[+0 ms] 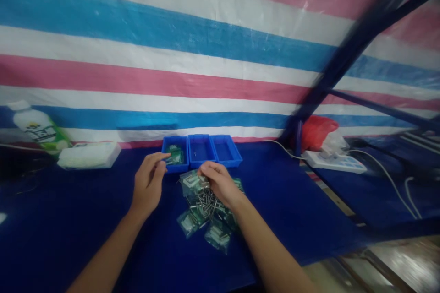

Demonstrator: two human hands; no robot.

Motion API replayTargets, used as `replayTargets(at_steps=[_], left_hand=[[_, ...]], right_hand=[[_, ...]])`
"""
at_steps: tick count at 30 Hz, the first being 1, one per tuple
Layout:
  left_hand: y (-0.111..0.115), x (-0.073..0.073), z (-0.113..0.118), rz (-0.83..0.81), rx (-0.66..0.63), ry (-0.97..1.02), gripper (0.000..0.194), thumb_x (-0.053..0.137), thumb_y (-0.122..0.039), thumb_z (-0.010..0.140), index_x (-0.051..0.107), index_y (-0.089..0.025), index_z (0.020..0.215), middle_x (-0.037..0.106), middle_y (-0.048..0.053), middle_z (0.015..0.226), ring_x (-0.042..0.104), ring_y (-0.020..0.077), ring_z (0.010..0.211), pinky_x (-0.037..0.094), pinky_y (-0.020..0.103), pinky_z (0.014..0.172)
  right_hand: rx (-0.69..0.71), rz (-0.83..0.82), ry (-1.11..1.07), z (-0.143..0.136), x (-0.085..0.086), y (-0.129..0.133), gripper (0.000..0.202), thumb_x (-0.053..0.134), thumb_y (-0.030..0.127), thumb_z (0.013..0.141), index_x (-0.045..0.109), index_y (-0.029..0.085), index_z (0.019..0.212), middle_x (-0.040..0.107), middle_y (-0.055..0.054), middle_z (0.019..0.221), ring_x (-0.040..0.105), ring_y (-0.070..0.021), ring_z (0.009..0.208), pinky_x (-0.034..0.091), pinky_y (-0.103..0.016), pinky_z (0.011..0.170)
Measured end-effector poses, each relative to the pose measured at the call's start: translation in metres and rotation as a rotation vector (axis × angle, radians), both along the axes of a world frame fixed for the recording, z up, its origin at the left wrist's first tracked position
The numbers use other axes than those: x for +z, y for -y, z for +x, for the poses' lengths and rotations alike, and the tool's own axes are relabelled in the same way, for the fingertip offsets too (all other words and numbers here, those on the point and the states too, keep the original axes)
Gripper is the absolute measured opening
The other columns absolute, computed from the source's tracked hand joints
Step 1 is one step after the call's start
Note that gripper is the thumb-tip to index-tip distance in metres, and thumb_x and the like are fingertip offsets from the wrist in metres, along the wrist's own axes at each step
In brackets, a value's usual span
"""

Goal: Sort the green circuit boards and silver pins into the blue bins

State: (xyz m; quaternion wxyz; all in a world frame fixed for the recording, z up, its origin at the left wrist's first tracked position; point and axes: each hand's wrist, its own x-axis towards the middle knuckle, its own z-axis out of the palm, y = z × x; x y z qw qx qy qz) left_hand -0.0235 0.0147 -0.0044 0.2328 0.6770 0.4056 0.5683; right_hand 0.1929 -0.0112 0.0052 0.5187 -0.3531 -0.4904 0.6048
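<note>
Where the blue tabletop (275,201) meets the striped sheet (144,80), a bottle (37,126) leans at the far left, with a white packet (90,155) just beside it. Next comes the left hand (147,183), its thumb and forefinger apart at the near left corner of the left tray (186,166), with nothing visible between them. That blue tray holds green-tinted packets (176,154); the middle tray (202,164), touching it, has one small slim piece (195,153) inside, and the right tray (233,163) adjoins that. Nearer the person, slim metal pieces (206,203) lie heaped among filled bags (217,236). Over the heap's far side, the right hand (220,183) appears to have its fingertips closed on the edge of a clear bag (193,182) (blur hides the exact grip). A light pinch at the rim, with the bag kept level and the left hand steadying its other edge, would protect the contents and avoid dragging loose pieces, which could scatter easily
</note>
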Motion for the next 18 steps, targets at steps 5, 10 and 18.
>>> replayTargets(at_steps=[5, 10, 18], left_hand=[[0.008, 0.002, 0.003, -0.198, -0.310, -0.130, 0.041, 0.055, -0.055, 0.096, 0.070, -0.018, 0.104, 0.066, 0.004, 0.089, 0.057, 0.0172, 0.073, 0.045, 0.027, 0.065], [0.017, 0.000, 0.017, -0.240, -0.205, -0.127, 0.038, 0.057, -0.049, 0.096, 0.062, -0.017, 0.076, 0.054, -0.001, 0.068, 0.049, 0.0142, 0.063, 0.038, 0.025, 0.057], [0.017, 0.002, 0.016, -0.194, -0.240, -0.239, 0.036, 0.053, -0.043, 0.098, 0.058, -0.017, 0.074, 0.054, -0.002, 0.067, 0.051, 0.0134, 0.062, 0.039, 0.024, 0.058]], right_hand=[[-0.082, 0.161, 0.078, -0.007, 0.000, 0.004, 0.025, 0.081, 0.042, 0.076, 0.066, 0.022, 0.079, 0.055, 0.003, 0.066, 0.042, -0.0119, 0.058, 0.032, -0.028, 0.056], [-0.069, 0.224, 0.182, -0.014, 0.000, 0.008, 0.030, 0.078, 0.037, 0.080, 0.066, 0.024, 0.104, 0.051, 0.006, 0.066, 0.041, -0.0113, 0.055, 0.033, -0.028, 0.052], [-0.059, 0.188, 0.305, -0.010, -0.001, 0.006, 0.025, 0.070, 0.045, 0.087, 0.071, 0.022, 0.093, 0.045, 0.005, 0.063, 0.039, -0.0125, 0.056, 0.032, -0.029, 0.055]])
